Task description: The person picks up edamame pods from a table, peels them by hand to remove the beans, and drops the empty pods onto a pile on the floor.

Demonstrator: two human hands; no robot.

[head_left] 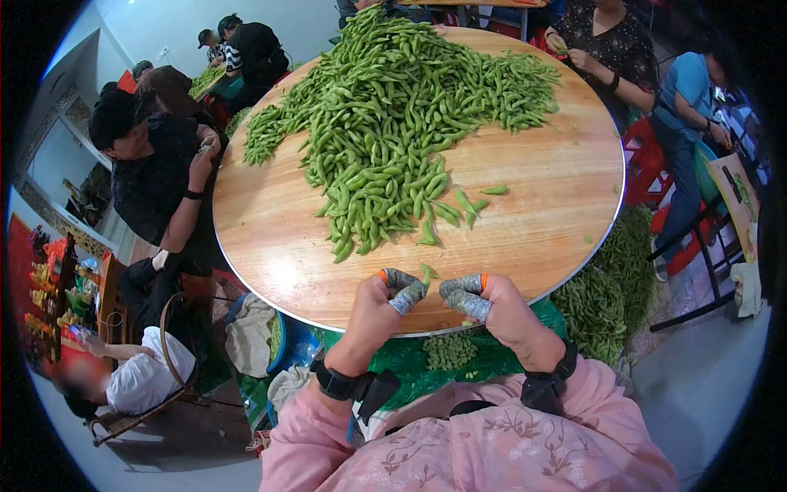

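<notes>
A large heap of green bean pods (385,115) covers the far and middle part of the round wooden table (525,197). At the near edge, my left hand (385,299) is closed, thumb and finger in grey coverings pinched on a green pod (427,272) that sticks up from the tips. Just to its right, my right hand (492,303) has its covered thumb and finger pressed together, and what lies between them is too hidden to make out. Shelled beans (450,350) rest on green plastic below the table edge, under my hands.
People sit at the table's left (156,156) and far right (602,49). A pile of pods (611,279) lies on the floor at the right, near a black-framed chair (713,238). At the lower left are a cloth-draped basin (254,332) and someone in a chair (156,369).
</notes>
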